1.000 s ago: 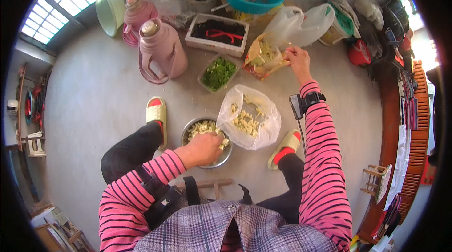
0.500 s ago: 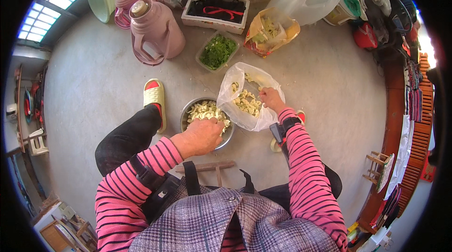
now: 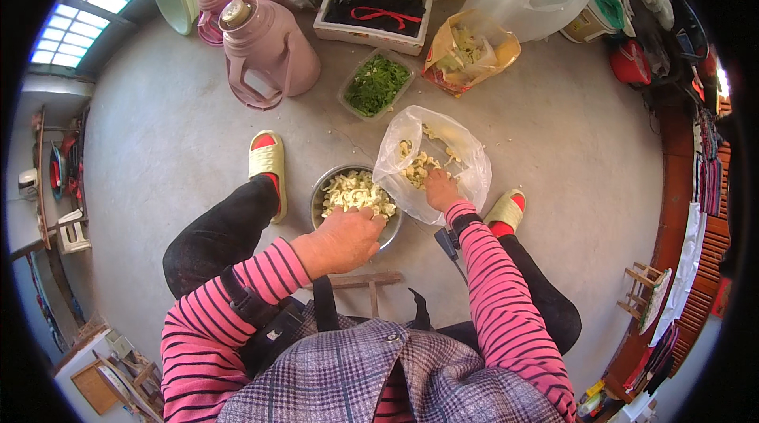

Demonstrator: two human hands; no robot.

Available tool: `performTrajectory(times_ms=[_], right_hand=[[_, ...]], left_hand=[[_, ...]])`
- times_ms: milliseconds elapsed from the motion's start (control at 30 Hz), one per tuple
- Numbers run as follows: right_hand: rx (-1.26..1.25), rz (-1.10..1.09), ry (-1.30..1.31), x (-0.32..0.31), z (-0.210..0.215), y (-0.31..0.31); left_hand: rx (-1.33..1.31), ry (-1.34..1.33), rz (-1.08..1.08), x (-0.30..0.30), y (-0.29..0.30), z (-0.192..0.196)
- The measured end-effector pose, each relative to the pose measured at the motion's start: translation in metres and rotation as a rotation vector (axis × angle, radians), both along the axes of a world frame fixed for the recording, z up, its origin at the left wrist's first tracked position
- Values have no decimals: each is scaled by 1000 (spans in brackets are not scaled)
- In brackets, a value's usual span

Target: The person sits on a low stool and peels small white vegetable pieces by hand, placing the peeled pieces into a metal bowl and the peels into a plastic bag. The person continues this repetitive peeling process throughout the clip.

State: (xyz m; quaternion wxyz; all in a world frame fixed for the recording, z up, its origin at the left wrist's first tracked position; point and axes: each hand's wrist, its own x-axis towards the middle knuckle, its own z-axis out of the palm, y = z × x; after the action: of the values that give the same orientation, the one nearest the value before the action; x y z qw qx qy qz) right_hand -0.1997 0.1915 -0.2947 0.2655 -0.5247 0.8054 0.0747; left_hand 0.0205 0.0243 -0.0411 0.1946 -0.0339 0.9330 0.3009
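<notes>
Your left hand point(image 3: 345, 241) curls down over the metal bowl point(image 3: 317, 200), at its pale pieces point(image 3: 352, 188); your right hand point(image 3: 441, 188) reaches into the clear plastic bag point(image 3: 468, 156), at its yellowish pieces point(image 3: 414, 170). I cannot tell whether either grips one. Bowl and bag sit side by side between your slippers point(image 3: 267, 160). Beyond stand a tub point(image 3: 346, 99) of greens point(image 3: 378, 84) and a pink flask point(image 3: 270, 47).

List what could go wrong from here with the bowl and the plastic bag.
The right hand is inside the open, flimsy plastic bag; catching its side could spill pale pieces onto the floor. The left hand is over the near side of the metal bowl; pressing down there might tip it. The right slipper is close to the bag, so shifting it could nudge the bag.
</notes>
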Motion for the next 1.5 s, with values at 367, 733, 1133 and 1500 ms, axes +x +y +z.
performTrajectory(times_ms=[367, 733, 1133, 1500], right_hand=[[-267, -431, -323, -45, -20, 5], [-405, -1195, -1073, -62, 50, -1], [-383, -556, -387, -45, 6, -4], [-76, 5, 0, -9, 15, -63]], left_hand=[[3, 22, 1, -1, -2, 2], [-19, 45, 12, -1, -4, 1], [-15, -64, -1, 3, -3, 10], [-83, -24, -31, 5, 0, 14]])
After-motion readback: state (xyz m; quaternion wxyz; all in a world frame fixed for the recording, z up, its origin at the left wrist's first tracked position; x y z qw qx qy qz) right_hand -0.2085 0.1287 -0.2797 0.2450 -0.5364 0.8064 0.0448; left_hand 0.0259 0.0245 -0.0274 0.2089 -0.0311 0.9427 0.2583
